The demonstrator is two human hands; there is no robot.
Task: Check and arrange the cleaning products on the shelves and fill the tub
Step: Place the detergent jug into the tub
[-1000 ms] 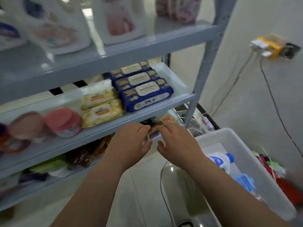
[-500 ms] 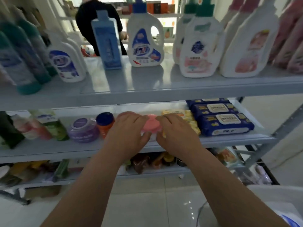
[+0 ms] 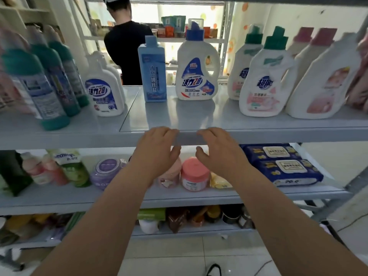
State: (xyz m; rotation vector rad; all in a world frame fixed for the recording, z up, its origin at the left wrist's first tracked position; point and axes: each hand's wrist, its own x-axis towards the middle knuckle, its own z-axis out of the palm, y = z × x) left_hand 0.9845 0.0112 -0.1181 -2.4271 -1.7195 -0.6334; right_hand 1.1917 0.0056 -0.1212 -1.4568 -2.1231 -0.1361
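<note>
1. The left hand (image 3: 157, 150) is open, with the fingers relaxed and a little bent, and it holds nothing.
2. The right hand (image 3: 221, 152) is also open and empty, and its thumb points toward the left hand.
3. Both hands are in front of the front edge of the upper shelf (image 3: 199, 116). I cannot tell if the fingertips touch it.
4. The pink jar (image 3: 195, 173) stands upright on the middle shelf (image 3: 179, 196), below the gap between the hands and free of them. It is just beside a pale jar (image 3: 171, 176) and a yellow pack (image 3: 219, 181).
5. Half a second ago both hands were lower, at the lid of the pink jar. Now they are off it and higher.
</note>
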